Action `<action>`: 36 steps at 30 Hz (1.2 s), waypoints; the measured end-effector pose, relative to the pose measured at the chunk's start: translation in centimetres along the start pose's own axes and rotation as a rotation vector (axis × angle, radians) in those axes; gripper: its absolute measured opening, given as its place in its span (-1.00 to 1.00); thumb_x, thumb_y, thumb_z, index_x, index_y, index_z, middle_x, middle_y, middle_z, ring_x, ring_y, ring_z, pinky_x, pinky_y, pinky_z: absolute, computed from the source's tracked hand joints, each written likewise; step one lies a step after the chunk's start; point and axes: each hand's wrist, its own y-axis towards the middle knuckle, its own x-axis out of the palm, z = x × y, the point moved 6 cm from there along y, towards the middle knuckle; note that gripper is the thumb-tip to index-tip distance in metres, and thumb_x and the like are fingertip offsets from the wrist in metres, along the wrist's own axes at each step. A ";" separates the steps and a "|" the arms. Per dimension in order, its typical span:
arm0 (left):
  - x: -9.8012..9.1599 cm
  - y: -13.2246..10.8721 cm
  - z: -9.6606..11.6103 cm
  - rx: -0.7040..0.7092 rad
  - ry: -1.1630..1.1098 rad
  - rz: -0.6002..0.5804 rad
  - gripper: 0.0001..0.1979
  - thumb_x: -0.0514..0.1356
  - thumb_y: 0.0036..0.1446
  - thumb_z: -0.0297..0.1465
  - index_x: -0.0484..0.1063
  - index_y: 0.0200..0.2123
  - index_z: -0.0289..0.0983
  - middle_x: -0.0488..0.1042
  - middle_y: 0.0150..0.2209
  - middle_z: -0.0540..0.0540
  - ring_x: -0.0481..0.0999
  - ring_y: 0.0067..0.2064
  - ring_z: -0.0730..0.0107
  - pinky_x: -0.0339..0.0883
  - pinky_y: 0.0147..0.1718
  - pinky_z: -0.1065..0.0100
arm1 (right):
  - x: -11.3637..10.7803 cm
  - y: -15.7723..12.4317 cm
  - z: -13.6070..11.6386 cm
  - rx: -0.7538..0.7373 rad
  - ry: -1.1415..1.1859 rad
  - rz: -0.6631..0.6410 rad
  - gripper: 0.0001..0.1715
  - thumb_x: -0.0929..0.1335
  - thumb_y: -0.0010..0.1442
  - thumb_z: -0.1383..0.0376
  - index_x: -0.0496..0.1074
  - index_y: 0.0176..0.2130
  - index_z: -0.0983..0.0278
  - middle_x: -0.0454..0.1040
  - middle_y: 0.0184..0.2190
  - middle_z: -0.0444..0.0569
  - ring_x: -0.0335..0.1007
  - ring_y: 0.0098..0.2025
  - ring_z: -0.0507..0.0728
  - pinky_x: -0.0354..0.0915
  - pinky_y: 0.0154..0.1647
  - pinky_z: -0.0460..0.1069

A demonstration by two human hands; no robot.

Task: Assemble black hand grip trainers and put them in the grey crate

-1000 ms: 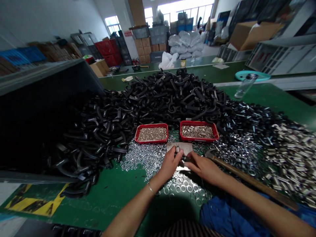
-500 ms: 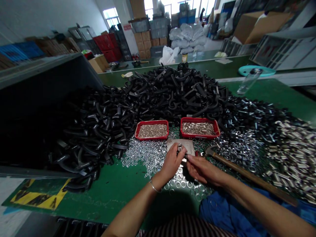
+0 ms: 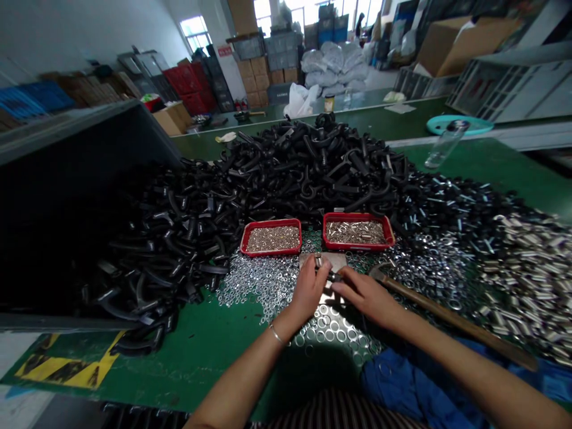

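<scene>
My left hand point(image 3: 309, 286), with a bracelet at the wrist, is closed around a small black part with a shiny metal sleeve point(image 3: 319, 261) showing above the thumb. Thumb and fingers of my right hand point(image 3: 369, 296) pinch the dark end point(image 3: 334, 276) that sticks out toward the right. The fingers hide most of the part's shape. Both hands are over a flat metal plate point(image 3: 340, 260) on the green table. Loose metal rings point(image 3: 328, 328) lie just below the hands. A hammer point(image 3: 429, 304) with a wooden handle lies beside my right forearm.
Two red trays point(image 3: 271, 252) of small metal pieces stand behind the plate. A heap of black curved parts point(image 3: 313, 161) rises beyond them. Metal sleeves point(image 3: 531, 280) are piled at right. A big grey bin point(image 3: 165, 137) lies at left. Blue cloth point(image 3: 415, 381) covers the near edge.
My right hand has turned, its fingers now more extended along the dark end. The left hand keeps its hold on the part. The whole view has shifted slightly.
</scene>
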 end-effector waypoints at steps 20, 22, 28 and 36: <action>2.7 1.5 -1.0 0.137 0.464 -0.463 -0.85 0.02 0.32 -0.39 0.35 -0.24 -0.28 0.42 -0.20 -0.17 0.43 -0.12 0.18 0.31 -0.04 0.18 | 0.0 -1.5 0.4 -0.054 -0.361 -0.002 -0.50 0.20 0.38 -0.02 0.48 -0.22 0.29 0.56 -0.34 0.05 0.45 -0.35 0.14 0.33 -0.27 0.00; 3.7 2.5 -1.8 0.142 0.578 -0.558 -0.91 0.12 0.25 -0.40 0.39 -0.27 -0.29 0.45 -0.22 -0.17 0.44 -0.10 0.12 0.29 0.00 0.13 | -1.6 -2.1 0.3 -0.089 -0.532 0.090 -0.61 0.25 0.36 0.06 0.47 -0.06 0.26 0.57 -0.12 0.11 0.49 -0.12 0.23 0.33 -0.08 0.08; 4.3 7.0 0.7 0.291 0.696 -0.439 -0.85 0.19 0.24 -0.29 0.44 -0.21 -0.25 0.50 -0.18 -0.17 0.43 -0.05 0.08 0.21 0.06 0.05 | -8.0 -7.6 2.6 -0.046 -0.529 0.193 -0.60 0.20 0.40 0.06 0.49 -0.04 0.20 0.58 -0.08 0.06 0.50 -0.09 0.23 0.36 -0.02 0.10; 9.9 16.3 -1.2 0.215 0.889 -0.661 -0.88 0.20 0.11 -0.58 0.55 -0.36 -0.34 0.58 -0.28 -0.27 0.57 -0.15 0.12 0.35 -0.09 0.22 | -13.1 -10.8 6.0 -0.079 -0.952 0.398 -0.65 0.24 0.37 0.10 0.50 -0.14 0.24 0.51 -0.22 0.11 0.40 -0.18 0.25 0.32 -0.08 0.17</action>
